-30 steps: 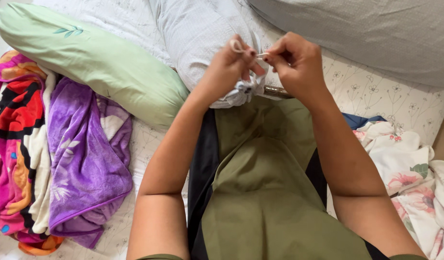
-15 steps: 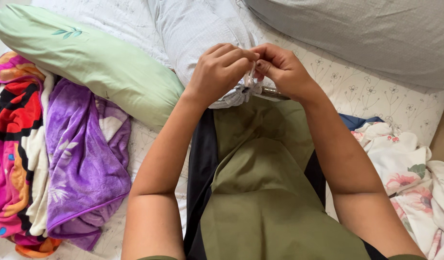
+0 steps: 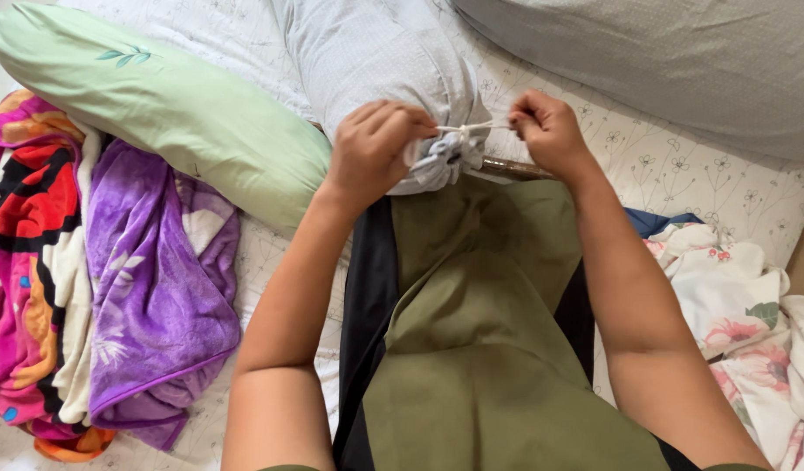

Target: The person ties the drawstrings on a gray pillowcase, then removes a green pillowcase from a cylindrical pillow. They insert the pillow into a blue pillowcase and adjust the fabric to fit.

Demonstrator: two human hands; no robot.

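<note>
both hands pinch the white tie string [image 3: 473, 128] taut: left hand [image 3: 371, 148] at the gathered mouth of the pale grey pillowcase [image 3: 376, 61] on the bed, right hand [image 3: 546, 131] pulling sideways. i'm cinching the knot; next it likely needs another firm, even tug.

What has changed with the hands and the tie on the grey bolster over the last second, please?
The two hands, close together above the gathered end before, have drawn apart: the left hand sits lower by the bunched cloth, the right hand has pulled sideways, stretching the white string taut. Both still grip it. The grey bolster, green bolster and blankets lie as before.
</note>
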